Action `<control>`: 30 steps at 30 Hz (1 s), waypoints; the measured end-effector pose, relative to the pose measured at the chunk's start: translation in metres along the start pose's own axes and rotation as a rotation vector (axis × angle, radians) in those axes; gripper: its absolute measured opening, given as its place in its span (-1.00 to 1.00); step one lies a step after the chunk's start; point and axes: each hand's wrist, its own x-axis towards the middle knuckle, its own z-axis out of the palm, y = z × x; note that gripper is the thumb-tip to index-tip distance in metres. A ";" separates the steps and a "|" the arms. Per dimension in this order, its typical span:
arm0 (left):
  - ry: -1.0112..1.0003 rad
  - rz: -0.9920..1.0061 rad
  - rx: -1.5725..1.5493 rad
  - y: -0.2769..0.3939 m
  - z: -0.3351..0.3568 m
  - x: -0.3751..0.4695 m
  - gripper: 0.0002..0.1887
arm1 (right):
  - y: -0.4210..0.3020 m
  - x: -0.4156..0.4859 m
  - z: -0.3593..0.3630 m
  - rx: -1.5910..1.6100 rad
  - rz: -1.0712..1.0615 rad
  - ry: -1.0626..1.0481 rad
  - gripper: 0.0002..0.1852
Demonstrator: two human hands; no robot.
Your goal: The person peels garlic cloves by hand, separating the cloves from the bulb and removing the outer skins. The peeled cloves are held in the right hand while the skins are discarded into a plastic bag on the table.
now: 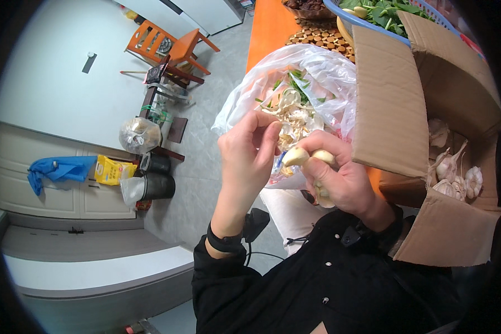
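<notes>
My right hand (338,175) is closed around peeled garlic cloves (295,156); two of them stick out between thumb and fingers, and more garlic with some skin shows below the thumb. My left hand (254,142) is raised just to the left, its thumb and forefinger close together at the tips; whether a bit of skin is between them cannot be told. Behind both hands lies an open clear plastic bag (242,100) with dry garlic skins (292,108) and green leaf scraps (298,85) in it. Whole garlic bulbs (446,167) lie in the open cardboard box (390,104) at the right.
The orange table (267,29) carries a wooden-disc mat (321,39), a bowl of dark food (311,6) and a blue plastic basket (375,29) of green leaves. A box flap juts out beside my right forearm. Farther left are an orange chair (183,46) and a black bin (160,186).
</notes>
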 end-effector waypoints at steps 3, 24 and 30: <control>-0.053 -0.005 0.201 -0.002 -0.001 0.007 -0.95 | 0.002 -0.001 0.003 0.051 -0.029 0.084 -0.85; -0.055 0.104 -0.264 0.014 -0.004 -0.015 -0.96 | 0.012 -0.002 0.004 -0.141 -0.133 0.187 -0.82; -0.005 0.235 0.150 -0.004 -0.002 0.004 -0.87 | 0.012 -0.001 0.004 -0.096 -0.164 0.172 -0.81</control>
